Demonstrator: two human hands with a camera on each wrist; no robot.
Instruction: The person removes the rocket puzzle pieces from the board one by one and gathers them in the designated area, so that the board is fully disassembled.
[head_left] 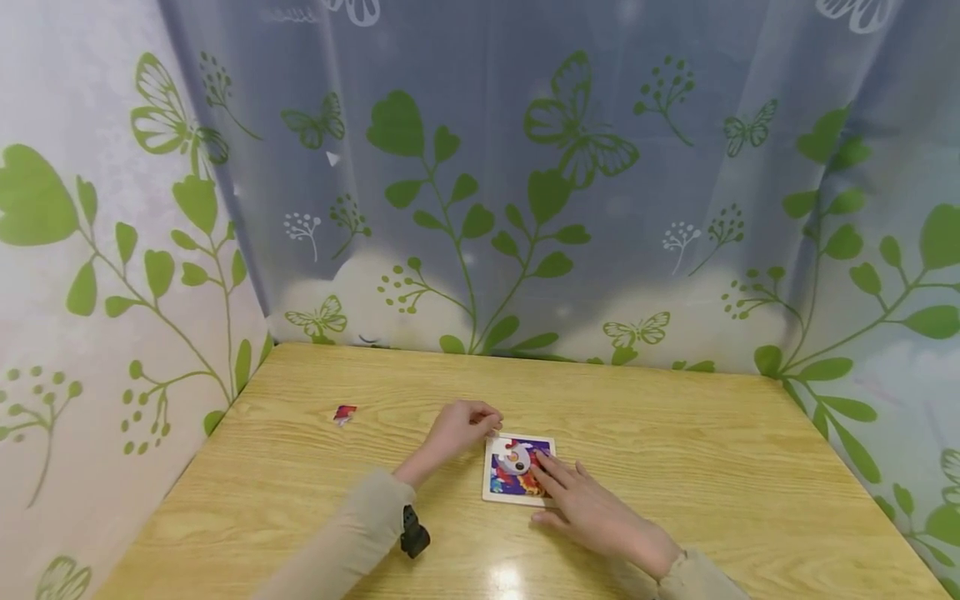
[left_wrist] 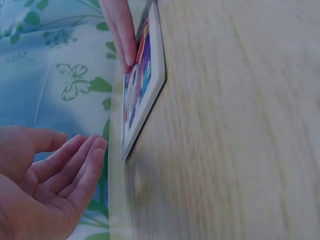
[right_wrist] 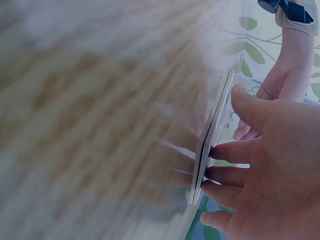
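A small framed jigsaw puzzle (head_left: 498, 483) with a pale border lies on the table, its picture purple, orange and white. The upper left part inside its frame shows pale, without picture. My right hand (head_left: 592, 508) rests its extended fingers on the puzzle's right side; in the right wrist view its fingertips (right_wrist: 215, 172) meet the board's edge. Just beyond the upper left corner is my left hand (head_left: 461, 429), raised over the table. The left wrist view shows that hand (left_wrist: 55, 180) with loosely bent fingers and nothing visible in them.
One loose jigsaw piece (head_left: 345, 413), red and purple, lies farther left on the wooden table (head_left: 675, 442). Patterned curtains (head_left: 480, 208) with leaves and butterflies hang behind the table and along both sides. A black wrist strap (head_left: 414, 533) sits on the left sleeve.
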